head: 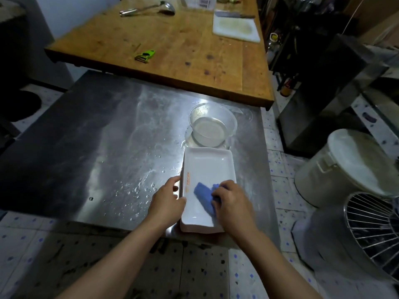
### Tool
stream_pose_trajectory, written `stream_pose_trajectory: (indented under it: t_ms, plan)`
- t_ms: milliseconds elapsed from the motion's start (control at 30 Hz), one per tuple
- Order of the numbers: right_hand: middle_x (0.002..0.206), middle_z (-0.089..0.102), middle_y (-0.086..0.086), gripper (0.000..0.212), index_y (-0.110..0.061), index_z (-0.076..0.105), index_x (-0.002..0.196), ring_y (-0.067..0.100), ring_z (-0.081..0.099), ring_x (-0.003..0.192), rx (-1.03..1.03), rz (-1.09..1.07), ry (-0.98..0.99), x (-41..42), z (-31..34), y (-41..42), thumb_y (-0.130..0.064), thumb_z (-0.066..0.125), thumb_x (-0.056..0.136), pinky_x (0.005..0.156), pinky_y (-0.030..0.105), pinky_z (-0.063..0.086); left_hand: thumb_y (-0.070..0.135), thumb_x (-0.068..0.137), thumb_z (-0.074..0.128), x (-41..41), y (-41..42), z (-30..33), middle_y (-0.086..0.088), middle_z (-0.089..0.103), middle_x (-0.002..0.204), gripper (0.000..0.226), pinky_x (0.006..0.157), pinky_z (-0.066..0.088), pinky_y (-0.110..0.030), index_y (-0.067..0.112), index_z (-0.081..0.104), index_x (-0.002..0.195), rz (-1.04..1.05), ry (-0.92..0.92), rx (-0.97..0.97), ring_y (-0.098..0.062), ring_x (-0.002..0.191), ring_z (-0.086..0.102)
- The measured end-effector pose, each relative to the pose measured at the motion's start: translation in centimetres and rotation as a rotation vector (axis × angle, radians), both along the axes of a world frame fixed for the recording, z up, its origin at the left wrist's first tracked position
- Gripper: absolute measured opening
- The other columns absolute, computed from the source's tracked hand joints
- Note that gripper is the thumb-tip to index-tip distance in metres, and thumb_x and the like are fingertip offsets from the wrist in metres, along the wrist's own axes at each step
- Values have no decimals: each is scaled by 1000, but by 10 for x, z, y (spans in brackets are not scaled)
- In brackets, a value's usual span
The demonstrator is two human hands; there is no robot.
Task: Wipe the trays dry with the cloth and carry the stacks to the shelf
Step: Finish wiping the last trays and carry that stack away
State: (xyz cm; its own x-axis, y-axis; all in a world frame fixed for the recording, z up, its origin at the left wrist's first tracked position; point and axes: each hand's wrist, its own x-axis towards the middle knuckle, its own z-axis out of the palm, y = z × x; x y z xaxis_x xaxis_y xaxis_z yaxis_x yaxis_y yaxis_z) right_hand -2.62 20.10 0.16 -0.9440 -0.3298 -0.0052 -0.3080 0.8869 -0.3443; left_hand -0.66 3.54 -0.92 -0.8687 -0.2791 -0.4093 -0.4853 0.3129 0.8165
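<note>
The white rectangular tray [207,167] lies on the steel table [97,137], the clear plastic bowl [212,126] just behind it, the blue cloth [204,196] inside.

- Steel tabletop [112,134], wet, droplets scattered near its front edge.
- Clear plastic bowl [212,126] toward the tabletop's right edge, on a clear lid.
- Wooden tabletop [185,48] behind: green peeler [145,55] near its front edge; ladle [149,9], white cutting board [235,28] and knife [235,15] toward the far edge.
- White lidded bucket [347,167] on floor, right.
</note>
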Motion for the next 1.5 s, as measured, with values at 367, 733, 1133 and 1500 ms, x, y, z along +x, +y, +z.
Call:
stream_pose_trajectory:
  t_ms: [367,733,1133,1500]
  plan:
    - [99,52,7,19,-6,59,102,27,51,96,-83,-317,132,-104,-4,-37,-17,47,93,63,26,27,-6,79,54,-1,-6,-8,14,65,105,61,79,56,-33,35,57,124,-28,34,96,1,78,65]
    - [113,57,11,21,-7,70,103,26,49,108,-182,132,-118,-78,3,-46,-11,58,86,85,25,37,-10,78,54,-1,-7,-18,12,68,96,61,69,55,-33,35,61,118,16,55,224,-12,70,64]
    - [108,58,-4,11,-23,72,92,16,52,100,60,274,-186,-8,17,18,-19,63,86,88,31,44,-8,82,51,2,-2,-15,4,66,109,60,76,53,-38,31,55,128,-18,88,171,-21,80,66]
    - [124,51,6,30,-13,62,119,25,43,110,128,129,110,-55,-6,1,-18,46,94,91,34,37,-5,85,50,4,3,-12,11,62,97,57,76,57,-41,31,53,131,17,98,95,-12,81,65]
